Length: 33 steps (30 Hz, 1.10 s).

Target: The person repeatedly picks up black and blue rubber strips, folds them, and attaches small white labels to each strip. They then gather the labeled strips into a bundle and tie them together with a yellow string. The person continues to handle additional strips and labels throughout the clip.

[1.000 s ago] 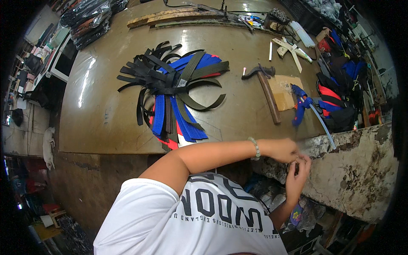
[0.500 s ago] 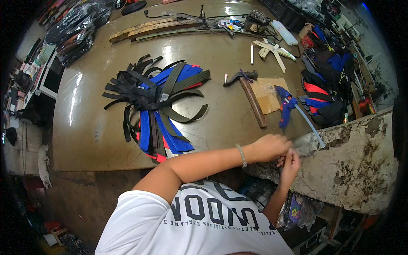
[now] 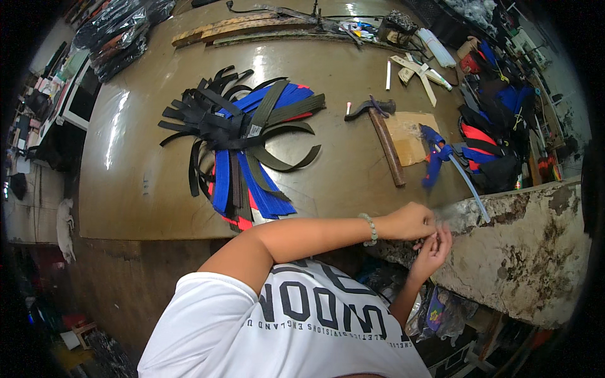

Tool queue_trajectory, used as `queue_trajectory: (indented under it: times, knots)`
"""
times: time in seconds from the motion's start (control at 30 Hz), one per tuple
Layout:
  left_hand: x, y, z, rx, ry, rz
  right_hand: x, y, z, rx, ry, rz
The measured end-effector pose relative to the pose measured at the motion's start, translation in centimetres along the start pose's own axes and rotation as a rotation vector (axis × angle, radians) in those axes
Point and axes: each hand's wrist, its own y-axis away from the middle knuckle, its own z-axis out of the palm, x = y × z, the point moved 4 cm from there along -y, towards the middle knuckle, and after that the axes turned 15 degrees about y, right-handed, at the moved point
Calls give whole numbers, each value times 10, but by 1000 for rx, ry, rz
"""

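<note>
My left hand (image 3: 408, 222), with a beaded bracelet (image 3: 369, 230) at its wrist, is closed, fingertips pinched together. Just beneath and to its right, the fingers of my right hand (image 3: 433, 247) are bent in to meet it. Anything between them is too small and hidden to name. Both hands are in front of the table's near right edge. The nearest thing is a blue glue gun (image 3: 435, 154) with a pale glue stick (image 3: 469, 188) in its back, beyond my hands. A hammer with a brown handle (image 3: 387, 148) lies left of it, beside a cardboard piece (image 3: 411, 135).
A fanned pile of black, blue, olive and red straps (image 3: 242, 138) covers the table's (image 3: 129, 183) middle left. Wooden bars (image 3: 252, 30) lie along the back. A bundle of dark straps (image 3: 495, 142) sits at right, above a stained wall ledge (image 3: 523, 252).
My two hands stay together at the near right edge, with the right fingers slightly more raised. The table's things appear shifted right and a little up as the view moves.
</note>
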Motion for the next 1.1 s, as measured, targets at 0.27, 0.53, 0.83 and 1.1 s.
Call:
queue_trajectory:
  times: [0.27,0.53,0.83,1.1]
  knots:
    - [3,3,1,-44,-106,159,-21,3,-10,-126,188,-34]
    - [4,3,-1,-129,-239,93,-25,-6,-12,-267,30,-22]
    - [-1,-1,0,-141,-185,91,-35,3,-9,12,108,-60]
    - [-2,-1,-2,-177,-214,66,-49,2,-9,24,537,-356]
